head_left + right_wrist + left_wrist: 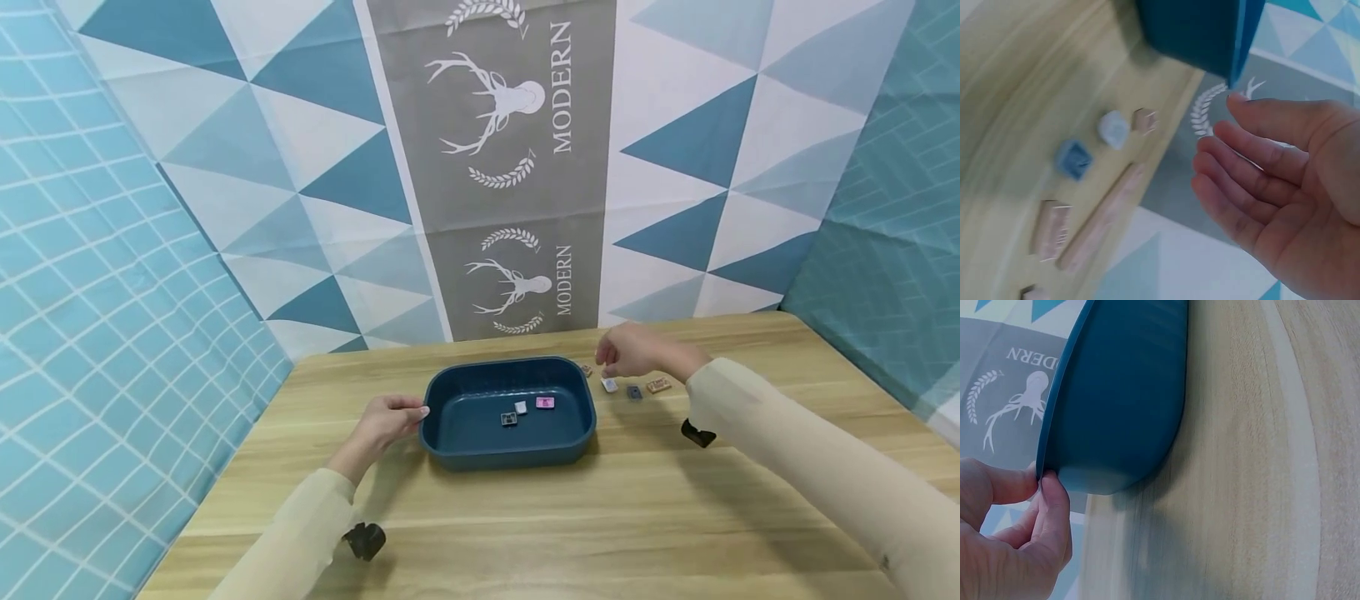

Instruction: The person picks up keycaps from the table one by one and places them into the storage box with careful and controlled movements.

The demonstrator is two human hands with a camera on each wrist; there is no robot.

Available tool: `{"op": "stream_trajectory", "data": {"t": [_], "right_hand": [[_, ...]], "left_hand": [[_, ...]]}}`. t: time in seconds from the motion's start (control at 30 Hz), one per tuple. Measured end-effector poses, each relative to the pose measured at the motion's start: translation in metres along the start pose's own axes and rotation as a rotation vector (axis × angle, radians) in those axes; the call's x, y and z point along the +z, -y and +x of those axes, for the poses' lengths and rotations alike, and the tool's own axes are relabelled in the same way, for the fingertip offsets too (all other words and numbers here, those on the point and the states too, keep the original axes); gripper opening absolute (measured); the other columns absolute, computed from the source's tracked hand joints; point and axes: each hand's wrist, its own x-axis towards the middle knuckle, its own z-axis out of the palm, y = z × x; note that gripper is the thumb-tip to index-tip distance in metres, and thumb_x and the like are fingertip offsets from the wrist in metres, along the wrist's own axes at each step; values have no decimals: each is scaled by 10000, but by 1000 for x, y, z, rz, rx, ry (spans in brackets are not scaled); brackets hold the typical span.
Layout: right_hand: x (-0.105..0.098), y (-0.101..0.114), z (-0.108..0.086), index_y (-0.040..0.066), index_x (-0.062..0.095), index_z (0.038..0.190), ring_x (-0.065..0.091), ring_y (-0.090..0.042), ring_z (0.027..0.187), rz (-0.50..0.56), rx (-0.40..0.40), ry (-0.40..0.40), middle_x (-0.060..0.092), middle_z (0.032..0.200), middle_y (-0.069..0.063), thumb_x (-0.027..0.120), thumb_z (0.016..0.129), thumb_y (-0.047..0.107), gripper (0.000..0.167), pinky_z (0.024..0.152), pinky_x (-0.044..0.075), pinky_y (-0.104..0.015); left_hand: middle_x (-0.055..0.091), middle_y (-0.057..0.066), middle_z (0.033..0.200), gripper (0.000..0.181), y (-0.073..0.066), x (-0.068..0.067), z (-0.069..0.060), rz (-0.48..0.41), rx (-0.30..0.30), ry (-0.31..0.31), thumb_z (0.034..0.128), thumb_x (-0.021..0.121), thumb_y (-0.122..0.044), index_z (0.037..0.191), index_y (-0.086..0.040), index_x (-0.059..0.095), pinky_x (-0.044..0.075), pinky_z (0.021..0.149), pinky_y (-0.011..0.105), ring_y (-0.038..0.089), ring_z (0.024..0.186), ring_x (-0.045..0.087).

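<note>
A dark blue rectangular tub (510,457) stands on the wooden table. My left hand (384,427) pinches its left rim between thumb and fingers, as the left wrist view shows close up. Inside the tub lie a pink piece (545,402), a white piece (521,407) and a dark piece (509,419), all small. To the right of the tub, my right hand (633,350) hovers over a small white piece (609,386). Its fingers are loosely bent, apart from the thumb, and the right wrist view (1272,169) shows nothing held.
Beside the white piece lie a blue-grey piece (634,392), a brown block (658,385) and a smaller brown piece (587,370). A long thin brown strip (1102,215) shows in the right wrist view. Patterned cloth (517,192) hangs behind the table.
</note>
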Motion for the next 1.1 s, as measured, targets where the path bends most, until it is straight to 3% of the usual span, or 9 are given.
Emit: {"op": "stream_trajectory", "data": {"t": [0.17,0.47,0.6,0.73,0.83,1.1], "right_hand": [[11,-13,-4,-14,704,940,649,-200,807,-10,11,-13,704,884,-109,691,853,83,131,734,581,-356],[23,-27,-11,-23,702,917,634,-216,810,27,107,-3,690,900,-137,714,845,118,159,712,568,-378],[27,-28,-13,-15,703,847,602,-172,733,8,134,-8,686,834,-111,714,833,116,132,655,553,-336],[30,-29,-15,2,703,708,495,-103,592,-1,167,10,645,670,-39,714,814,107,149,535,450,-236],[34,-30,-14,21,716,678,467,-87,569,-8,170,16,643,650,-13,726,801,116,156,518,408,-205],[42,-31,-10,38,738,767,599,-125,654,-29,126,-9,717,741,-49,772,733,60,53,611,544,-281]], "left_hand": [[629,129,1028,268,1,-1,0,-26,-4,-2,903,634,-37,1131,101,607,590,764,218,60,748,609],[633,129,1044,271,1,0,1,-16,-3,0,911,628,-53,1140,90,605,585,763,209,68,777,608],[636,125,1034,262,0,0,1,-18,-7,-3,908,631,-49,1131,86,611,585,757,209,67,770,609],[638,127,1039,262,0,1,1,-19,-7,6,905,637,-53,1127,84,614,585,764,212,66,771,612],[635,137,1047,260,0,-1,1,-11,-6,8,906,635,-51,1126,87,611,587,766,217,74,783,613],[634,126,1022,248,2,-2,0,-17,-4,2,903,636,-47,1113,85,618,591,785,237,74,774,605]]}}
